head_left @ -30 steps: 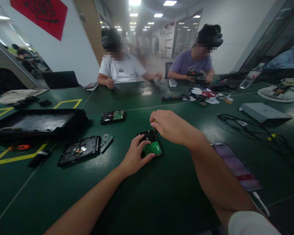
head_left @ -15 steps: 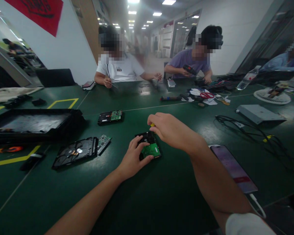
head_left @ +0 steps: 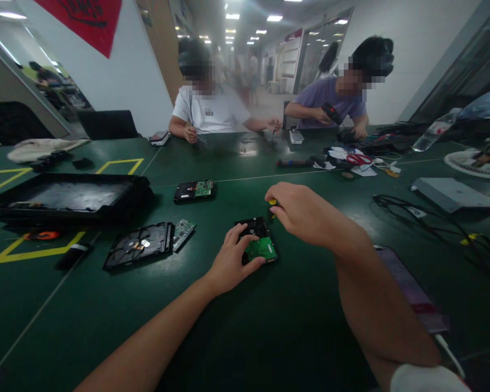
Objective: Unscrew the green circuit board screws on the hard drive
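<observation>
My left hand (head_left: 231, 264) rests over a hard drive (head_left: 263, 249) on the green table, its thumb and fingers gripping the sides. The drive lies flat with its green circuit board upward; the fingers cover its left part. Just beyond the drive's far right corner, my right hand (head_left: 310, 215) is closed around a small screwdriver (head_left: 273, 202) with a yellow and black handle. Its tip is too small and dark to make out. Left of the drive lie a loose circuit board (head_left: 183, 234) and a black drive (head_left: 139, 245). Another hard drive (head_left: 194, 191) sits farther back.
A large black tray (head_left: 69, 198) stands at the left. To the right are a phone (head_left: 408, 288) with a white cable, black cables (head_left: 424, 234) and a grey box (head_left: 457, 195). Two people sit across the table, near a bottle (head_left: 436, 130).
The view has swung left, so everything appears farther right. My right hand has shifted slightly right, away from the drive, and more of the screwdriver shows. My left hand stays on the drive.
</observation>
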`<move>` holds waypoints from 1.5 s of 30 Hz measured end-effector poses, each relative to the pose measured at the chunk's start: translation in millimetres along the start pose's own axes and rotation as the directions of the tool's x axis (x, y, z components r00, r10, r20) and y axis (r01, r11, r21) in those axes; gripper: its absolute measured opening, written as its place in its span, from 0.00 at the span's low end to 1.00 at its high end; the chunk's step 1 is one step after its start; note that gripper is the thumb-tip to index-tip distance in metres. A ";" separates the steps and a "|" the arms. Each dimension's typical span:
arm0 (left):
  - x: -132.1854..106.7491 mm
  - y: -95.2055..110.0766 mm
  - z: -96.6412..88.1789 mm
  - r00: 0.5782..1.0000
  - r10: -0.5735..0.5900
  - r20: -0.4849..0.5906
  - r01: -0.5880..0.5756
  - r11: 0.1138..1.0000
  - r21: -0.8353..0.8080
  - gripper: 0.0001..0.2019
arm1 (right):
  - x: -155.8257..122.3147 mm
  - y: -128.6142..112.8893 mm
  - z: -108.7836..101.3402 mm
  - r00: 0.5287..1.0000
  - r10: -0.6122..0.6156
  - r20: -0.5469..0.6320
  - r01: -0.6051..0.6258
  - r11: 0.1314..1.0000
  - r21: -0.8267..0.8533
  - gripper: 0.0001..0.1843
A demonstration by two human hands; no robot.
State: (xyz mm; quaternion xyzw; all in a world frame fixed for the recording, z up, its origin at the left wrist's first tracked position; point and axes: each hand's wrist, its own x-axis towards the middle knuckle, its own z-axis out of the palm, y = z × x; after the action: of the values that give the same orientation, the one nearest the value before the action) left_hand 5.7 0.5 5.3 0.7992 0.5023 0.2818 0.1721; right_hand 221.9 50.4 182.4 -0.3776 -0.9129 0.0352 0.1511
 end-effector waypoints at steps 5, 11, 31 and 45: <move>-0.4 -1.3 0.5 1.000 0.009 -0.004 -0.009 1.000 0.008 0.25 | -0.8 0.2 -1.4 1.000 -0.002 0.003 0.002 0.999 0.032 0.10; 0.0 0.7 -0.4 1.000 0.003 -0.008 -0.003 1.000 0.002 0.24 | 0.5 -4.3 -3.2 0.999 0.042 -0.013 -0.042 0.999 -0.034 0.02; -1.2 2.6 -2.1 1.000 0.000 0.001 0.000 1.000 -0.023 0.25 | -1.9 1.6 4.5 1.000 -0.018 -0.008 0.017 0.999 -0.044 0.15; -1.7 0.0 -2.2 1.000 -0.020 0.017 0.021 0.998 -0.058 0.25 | -3.4 -2.7 -3.6 1.000 0.026 -0.009 -0.027 0.991 -0.130 0.02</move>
State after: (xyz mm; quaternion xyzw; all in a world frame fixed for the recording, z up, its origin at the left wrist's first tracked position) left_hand 3.7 -1.0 6.5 0.7908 0.5007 0.2879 0.2025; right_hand 223.5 45.9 185.5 -0.3990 -0.9075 -0.0238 0.1292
